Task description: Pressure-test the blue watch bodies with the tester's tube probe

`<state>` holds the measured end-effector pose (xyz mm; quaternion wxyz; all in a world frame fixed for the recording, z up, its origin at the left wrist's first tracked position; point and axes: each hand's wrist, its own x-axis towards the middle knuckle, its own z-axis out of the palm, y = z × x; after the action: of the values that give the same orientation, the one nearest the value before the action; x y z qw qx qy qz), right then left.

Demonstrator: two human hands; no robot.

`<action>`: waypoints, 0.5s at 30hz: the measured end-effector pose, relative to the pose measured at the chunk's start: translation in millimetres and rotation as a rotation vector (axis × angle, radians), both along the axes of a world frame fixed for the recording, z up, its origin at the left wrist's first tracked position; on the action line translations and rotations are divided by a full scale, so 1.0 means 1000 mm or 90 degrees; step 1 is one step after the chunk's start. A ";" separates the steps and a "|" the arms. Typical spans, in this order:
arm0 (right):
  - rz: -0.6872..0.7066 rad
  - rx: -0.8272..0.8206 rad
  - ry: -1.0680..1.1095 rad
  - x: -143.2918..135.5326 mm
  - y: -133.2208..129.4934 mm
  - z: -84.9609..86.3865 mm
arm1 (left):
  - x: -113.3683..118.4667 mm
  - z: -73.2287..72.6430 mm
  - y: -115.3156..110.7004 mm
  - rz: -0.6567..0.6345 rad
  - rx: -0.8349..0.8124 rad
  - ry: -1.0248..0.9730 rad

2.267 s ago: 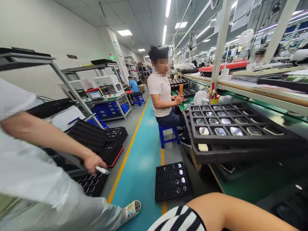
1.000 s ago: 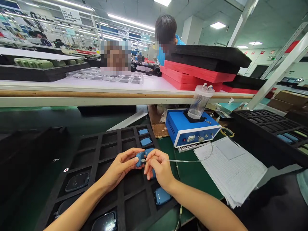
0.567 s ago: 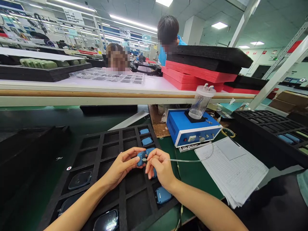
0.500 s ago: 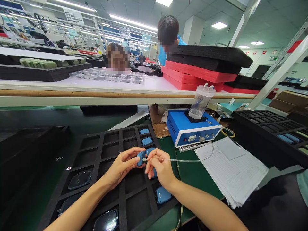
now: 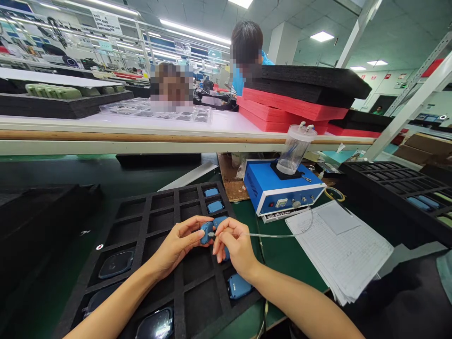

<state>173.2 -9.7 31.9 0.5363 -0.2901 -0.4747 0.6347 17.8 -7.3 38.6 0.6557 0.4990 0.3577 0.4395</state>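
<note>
My left hand (image 5: 181, 245) pinches a small blue watch-like case (image 5: 206, 232) on its edge above the foam tray. Close beside it, my right hand (image 5: 233, 245) is closed on the end of a clear thin tube (image 5: 271, 235), its pale tip against the side of the blue case. The tube runs right to a blue machine (image 5: 282, 188). Below my hands lies a black compartment tray (image 5: 197, 301). More blue cases (image 5: 239, 286) sit in its right column, some partly hidden by my right hand. Dark glossy cases (image 5: 116, 263) lie in its left compartments.
A clear cylinder (image 5: 293, 153) stands on the machine. Written papers (image 5: 342, 249) lie to the right, with another compartment tray (image 5: 399, 183) behind them. A shelf (image 5: 141, 147) crosses ahead, bearing red and black foam (image 5: 293, 106). Two people are beyond it.
Both hands keep their hold, with the blue case and the tube tip in nearly the same place. The view has shifted very slightly.
</note>
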 end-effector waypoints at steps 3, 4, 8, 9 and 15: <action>0.002 -0.003 -0.001 0.000 0.000 0.001 | 0.000 0.000 0.001 0.000 -0.002 0.000; 0.002 -0.004 -0.002 0.000 0.000 0.001 | 0.000 0.000 0.001 -0.001 -0.002 -0.001; 0.002 -0.003 -0.005 -0.001 -0.001 0.001 | 0.001 -0.001 0.002 0.000 -0.001 -0.004; 0.003 -0.004 -0.005 -0.001 -0.001 0.001 | 0.001 -0.001 0.002 0.002 -0.002 -0.005; 0.000 -0.006 -0.006 0.000 -0.001 0.001 | 0.000 -0.003 0.001 0.005 -0.001 -0.001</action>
<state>172.9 -10.6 33.0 0.5328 -0.2955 -0.4739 0.6357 17.8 -6.6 35.8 0.6545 0.4966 0.3594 0.4425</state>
